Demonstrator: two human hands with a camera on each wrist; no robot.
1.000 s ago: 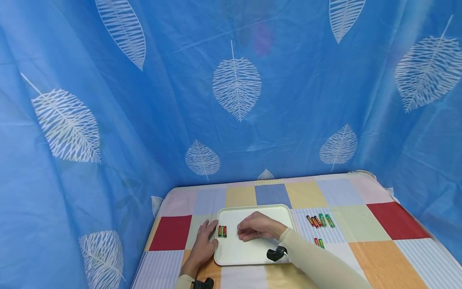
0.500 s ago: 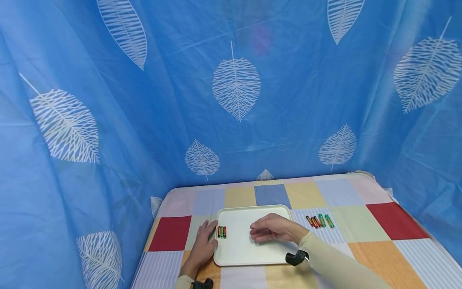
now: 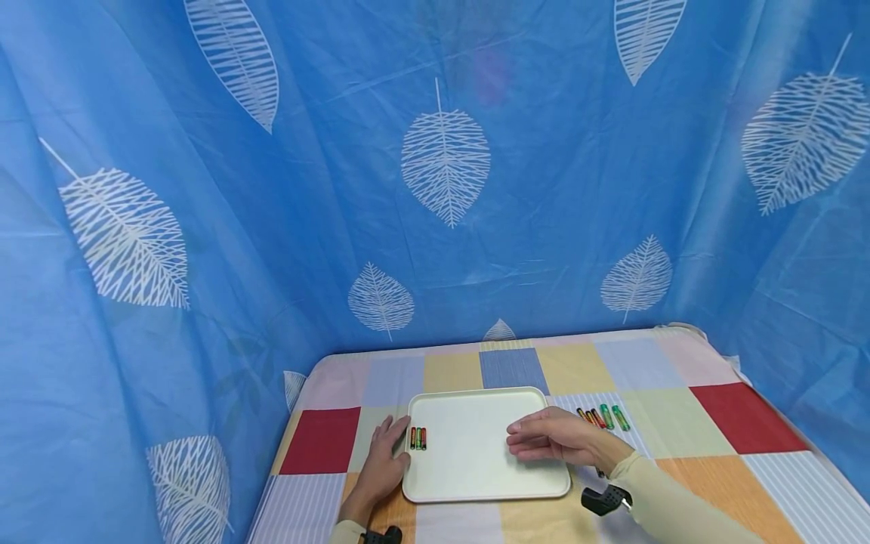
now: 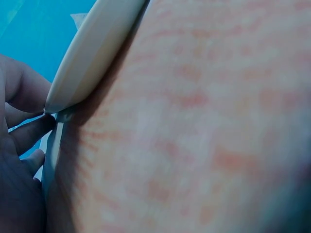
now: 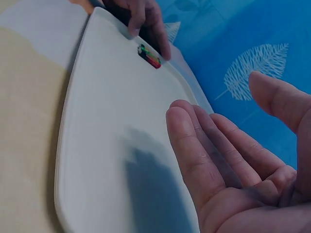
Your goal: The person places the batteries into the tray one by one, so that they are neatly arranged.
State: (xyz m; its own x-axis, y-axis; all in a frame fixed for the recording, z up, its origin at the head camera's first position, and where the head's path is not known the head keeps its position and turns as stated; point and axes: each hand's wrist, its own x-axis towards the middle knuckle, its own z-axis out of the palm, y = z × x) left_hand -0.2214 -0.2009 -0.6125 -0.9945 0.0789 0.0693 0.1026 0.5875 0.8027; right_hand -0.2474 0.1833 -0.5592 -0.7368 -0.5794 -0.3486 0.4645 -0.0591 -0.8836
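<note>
A white tray lies on the table, with three small batteries side by side near its left rim, a green one between two red-and-black ones. My left hand rests at that left rim, fingers spread; the left wrist view shows its fingertips right at the tray's edge. Over the right part of the tray, my right hand is held with fingers slightly bent and nothing in it. In the right wrist view its thumb stands well apart from the fingers, and a shadow falls on the tray below.
Right of the tray, several red-and-black batteries and two green ones lie on the patchwork cloth. Another battery shows partly from behind my right wrist. A blue leaf-patterned curtain hangs behind the table.
My right hand has moved right, from the middle of the tray to its right side, now covering part of the batteries there. My left hand and the three batteries on the tray stay put.
</note>
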